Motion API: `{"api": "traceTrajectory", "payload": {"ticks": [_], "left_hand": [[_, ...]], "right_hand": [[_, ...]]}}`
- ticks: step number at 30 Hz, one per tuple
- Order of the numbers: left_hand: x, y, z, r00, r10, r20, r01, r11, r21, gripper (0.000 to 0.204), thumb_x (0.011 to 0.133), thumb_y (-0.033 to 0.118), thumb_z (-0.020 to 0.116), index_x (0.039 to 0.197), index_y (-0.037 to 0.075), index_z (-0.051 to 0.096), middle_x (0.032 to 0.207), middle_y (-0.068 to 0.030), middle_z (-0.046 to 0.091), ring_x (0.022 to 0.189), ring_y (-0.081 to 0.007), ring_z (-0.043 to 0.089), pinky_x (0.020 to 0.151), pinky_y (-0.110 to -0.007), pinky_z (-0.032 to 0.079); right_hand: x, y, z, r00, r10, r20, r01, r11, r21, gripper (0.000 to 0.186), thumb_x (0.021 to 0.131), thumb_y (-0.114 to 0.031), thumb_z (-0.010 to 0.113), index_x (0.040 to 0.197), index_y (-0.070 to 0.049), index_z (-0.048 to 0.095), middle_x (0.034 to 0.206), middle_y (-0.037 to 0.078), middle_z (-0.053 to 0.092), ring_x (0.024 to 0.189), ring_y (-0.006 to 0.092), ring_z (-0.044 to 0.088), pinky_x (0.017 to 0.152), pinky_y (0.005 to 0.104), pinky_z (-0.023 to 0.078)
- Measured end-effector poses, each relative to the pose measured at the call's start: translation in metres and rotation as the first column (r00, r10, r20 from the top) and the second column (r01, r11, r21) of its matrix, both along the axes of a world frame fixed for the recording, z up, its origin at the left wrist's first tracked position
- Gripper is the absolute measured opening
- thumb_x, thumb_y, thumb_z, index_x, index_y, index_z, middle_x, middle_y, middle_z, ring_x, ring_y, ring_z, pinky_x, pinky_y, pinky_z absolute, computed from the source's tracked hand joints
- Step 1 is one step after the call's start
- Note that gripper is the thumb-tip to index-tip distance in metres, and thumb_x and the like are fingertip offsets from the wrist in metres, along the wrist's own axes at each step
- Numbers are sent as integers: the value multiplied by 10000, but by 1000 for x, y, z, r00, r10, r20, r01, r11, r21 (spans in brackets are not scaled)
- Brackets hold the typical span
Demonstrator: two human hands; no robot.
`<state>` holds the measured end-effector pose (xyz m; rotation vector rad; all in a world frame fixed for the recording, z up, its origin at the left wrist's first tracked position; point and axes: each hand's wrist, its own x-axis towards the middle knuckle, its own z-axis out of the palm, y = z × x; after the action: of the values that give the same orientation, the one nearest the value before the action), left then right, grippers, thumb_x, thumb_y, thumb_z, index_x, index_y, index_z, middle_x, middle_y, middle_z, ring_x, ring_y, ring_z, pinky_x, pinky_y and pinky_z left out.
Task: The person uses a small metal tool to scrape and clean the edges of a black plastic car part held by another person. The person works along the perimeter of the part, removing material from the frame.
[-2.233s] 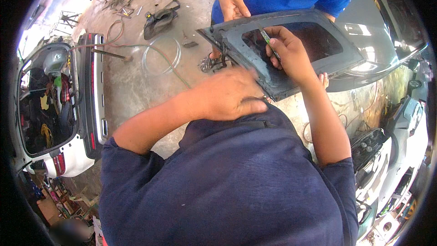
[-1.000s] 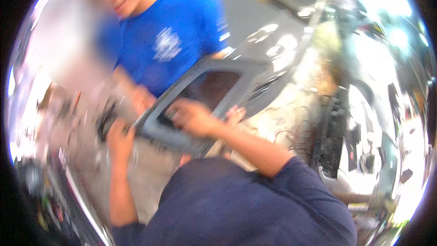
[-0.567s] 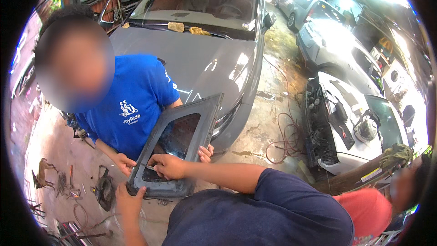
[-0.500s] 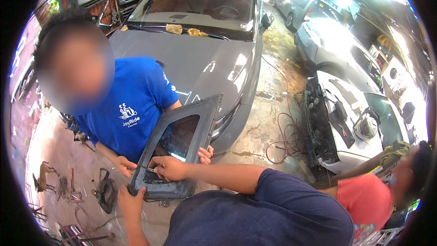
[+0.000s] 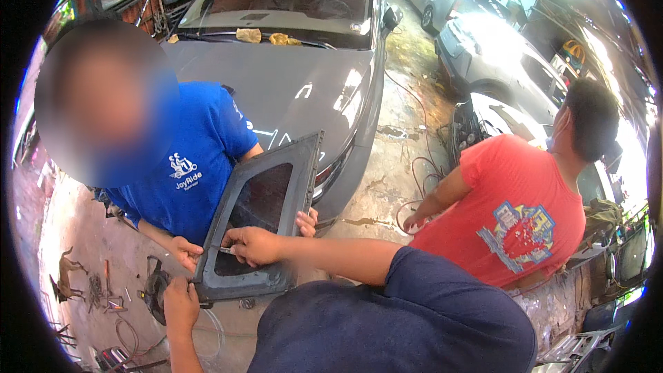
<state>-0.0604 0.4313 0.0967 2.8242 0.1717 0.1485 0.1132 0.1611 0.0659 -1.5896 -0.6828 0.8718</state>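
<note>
A dark grey framed window panel (image 5: 266,197) is held tilted upright between me and a person in a blue shirt (image 5: 190,166). My left hand (image 5: 181,305) grips its lower left corner. My right hand (image 5: 252,245) rests on the lower frame, pinching a thin metal tool (image 5: 222,250) against it. The other person's hands hold the panel too, one (image 5: 185,252) at its lower left edge and one (image 5: 306,221) behind its right edge.
A grey car (image 5: 297,62) stands right behind the panel. A person in a red shirt (image 5: 518,214) stands close at my right. Hand tools and hoses (image 5: 103,290) lie on the concrete floor at left. More cars (image 5: 483,48) are parked at the back right.
The view has lifted from looking down to looking across the yard. The person in red has come fully into view at the right. Both my hands stay on the panel.
</note>
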Motion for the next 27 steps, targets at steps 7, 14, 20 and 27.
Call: {"api": "traceTrajectory", "payload": {"ticks": [7, 14, 20, 27], "left_hand": [[-7, -13, 20, 999, -38, -29, 34, 993, -116, 292, 1085, 209, 632, 1292, 8, 677, 1160, -315, 762, 1073, -534, 724, 945, -648, 551], [-11, -8, 13, 1000, -7, 30, 11, 991, -131, 199, 1090, 162, 639, 1235, 29, 670, 1131, -280, 764, 1045, -501, 733, 914, -611, 572], [-10, -14, 5, 985, -4, 174, 28, 991, -132, 179, 1091, 160, 637, 1209, 29, 670, 1081, -271, 762, 1008, -498, 736, 886, -606, 578], [-13, -25, -7, 976, 42, 213, -31, 998, -54, 202, 1086, 200, 645, 1144, 10, 611, 959, -254, 741, 903, -504, 757, 800, -596, 609]], "right_hand": [[-40, -13, 57, 825, 155, 543, 8, 958, -286, 371, 1011, -149, 717, 1378, -109, 753, 1244, 222, 803, 1161, 426, 774, 1016, 530, 591], [-72, 14, 69, 483, 397, 781, -77, 907, -414, 304, 981, -140, 686, 1279, -103, 735, 1073, 215, 757, 970, 430, 791, 836, 549, 639], [-69, 44, 73, 434, 489, 757, -74, 856, -511, 312, 978, -132, 655, 1276, -77, 727, 1103, 236, 755, 982, 438, 804, 847, 553, 649], [-78, 54, 75, 426, 506, 750, -28, 836, -548, 319, 1002, -148, 628, 1294, -59, 720, 1136, 254, 760, 995, 441, 808, 872, 562, 651]]}}
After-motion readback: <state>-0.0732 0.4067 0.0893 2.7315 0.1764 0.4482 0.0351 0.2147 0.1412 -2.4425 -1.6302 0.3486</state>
